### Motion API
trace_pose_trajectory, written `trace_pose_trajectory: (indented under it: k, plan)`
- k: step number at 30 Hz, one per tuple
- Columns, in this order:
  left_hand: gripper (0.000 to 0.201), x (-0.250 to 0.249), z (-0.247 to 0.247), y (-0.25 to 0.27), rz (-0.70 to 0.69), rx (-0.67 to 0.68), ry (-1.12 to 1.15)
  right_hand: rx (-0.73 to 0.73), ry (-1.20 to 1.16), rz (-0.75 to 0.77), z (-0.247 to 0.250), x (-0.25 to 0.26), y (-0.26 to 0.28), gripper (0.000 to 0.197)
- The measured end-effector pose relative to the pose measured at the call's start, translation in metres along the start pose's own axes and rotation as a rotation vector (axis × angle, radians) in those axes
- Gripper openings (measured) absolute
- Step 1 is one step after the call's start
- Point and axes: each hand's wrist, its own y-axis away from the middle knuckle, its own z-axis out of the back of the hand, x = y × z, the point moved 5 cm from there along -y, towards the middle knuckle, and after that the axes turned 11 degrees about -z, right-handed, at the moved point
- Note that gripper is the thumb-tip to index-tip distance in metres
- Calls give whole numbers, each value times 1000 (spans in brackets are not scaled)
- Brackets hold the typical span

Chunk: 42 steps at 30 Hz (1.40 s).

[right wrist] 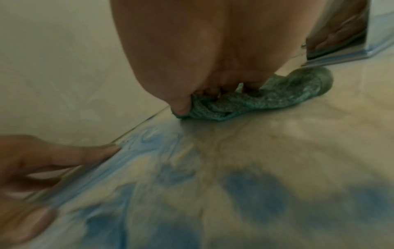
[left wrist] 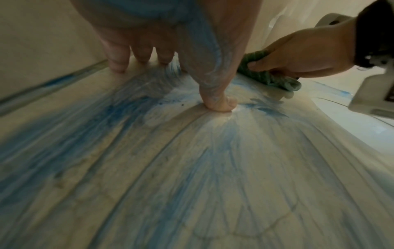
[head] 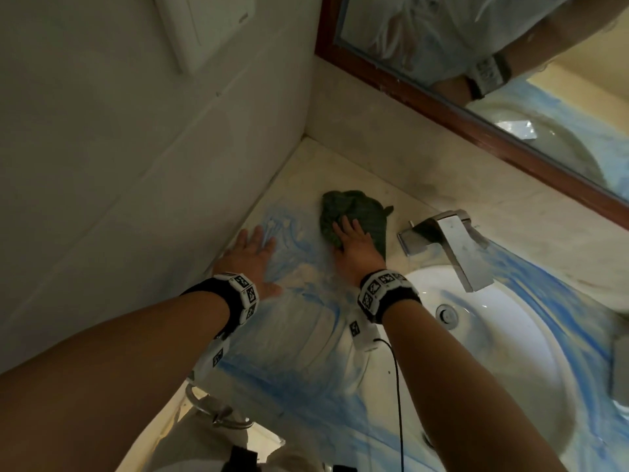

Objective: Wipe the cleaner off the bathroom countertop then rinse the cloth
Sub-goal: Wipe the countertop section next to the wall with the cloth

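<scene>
— Beige stone countertop (head: 340, 172), is it, running into the corner by the tiled wall (head: 119, 148)?

— Yes, and blue cleaner (head: 292, 379) is lying smeared across it and round the rim of the white basin (head: 503, 352).

— Where is the cloth sitting?

— The green cloth (head: 354, 209) is lying bunched on the counter near the back corner, just left of the chrome faucet (head: 452, 243). The right hand (head: 357, 247) is pressing down on its near edge, and the wrist views are showing its thumb and fingertips curling into the folds.

— And the other one?

— The left hand (head: 252, 257) is resting flat on the wet counter beside the wall, fingers straight and spread, holding nothing, its thumb (left wrist: 217, 94) planted in the smears.

— Any writing to read?

— Nothing legible; the wristbands are only showing black-and-white square markers. A wood-framed mirror (head: 493, 63) is hanging above the faucet.
</scene>
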Motion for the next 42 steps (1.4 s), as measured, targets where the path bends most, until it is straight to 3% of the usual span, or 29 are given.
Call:
trace_pose_trajectory:
  k: [9, 17, 21, 24, 29, 33, 37, 42]
  plan:
    - [108, -2, 0, -1, -10, -5, -38, -62, -100, -29, -63, -28, 88, 60]
    - [112, 0, -3, -7, -8, -16, -47, -40, -32, 3, -24, -31, 32, 58]
    - [114, -2, -1, -7, 13, -13, -23, 44, 21, 13, 1, -29, 1, 57]
    - [110, -10, -2, -1, 48, -46, 40, 54, 46, 18, -4, -29, 12, 58]
    - [97, -27, -23, 29, 89, -188, 178, -3, 32, 89, -52, -43, 75, 58]
    - [109, -23, -49, 49, 195, -162, 139, -24, 15, 117, -73, -58, 105, 59]
    - [124, -19, -76, 63, 233, -103, 127, -46, 82, 162, -69, -57, 97, 58]
    - [127, -20, -80, 60, 238, -77, 148, -39, 126, 178, -37, -47, 50, 59]
